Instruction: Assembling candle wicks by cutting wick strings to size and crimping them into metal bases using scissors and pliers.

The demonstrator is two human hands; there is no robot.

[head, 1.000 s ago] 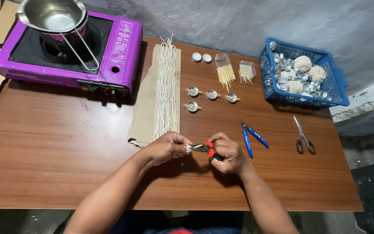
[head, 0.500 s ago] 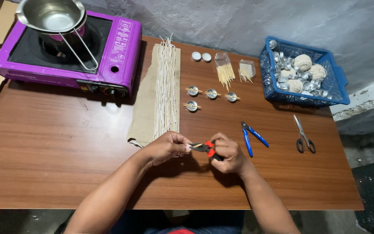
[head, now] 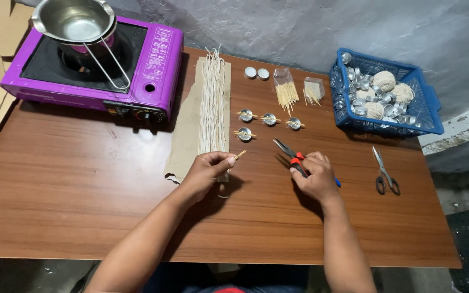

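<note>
While the wooden table (head: 82, 206) carries everything in view, its far left corner holds the largest thing, a purple portable gas stove (head: 153, 70) with a steel pot (head: 74, 21) on its burner. At the far right corner sits a blue plastic basket (head: 424, 111) filled with small metal cups and balls of pale string. Between them, running from the far edge toward the middle, lies a strip of cardboard (head: 183, 141) with a bundle of white wicks (head: 213, 103) laid along it. A pair of scissors (head: 384, 173) lies near the right edge, in front of the basket. Two small clear bags of sticks (head: 287, 92) lie near the far edge, with two round metal discs (head: 257, 72) just beside them. Four small metal cups (head: 270, 119), each with a thin stick across it, stand in the middle of the table.

The right hand (head: 316, 176) is clenched around the red handles of pliers (head: 291, 154), whose tip points toward the cups. The left hand (head: 207, 171) rests at the near end of the cardboard, its fingers (head: 228, 161) pinching a short wooden stick (head: 240, 155), well apart from the pliers' tip.
</note>
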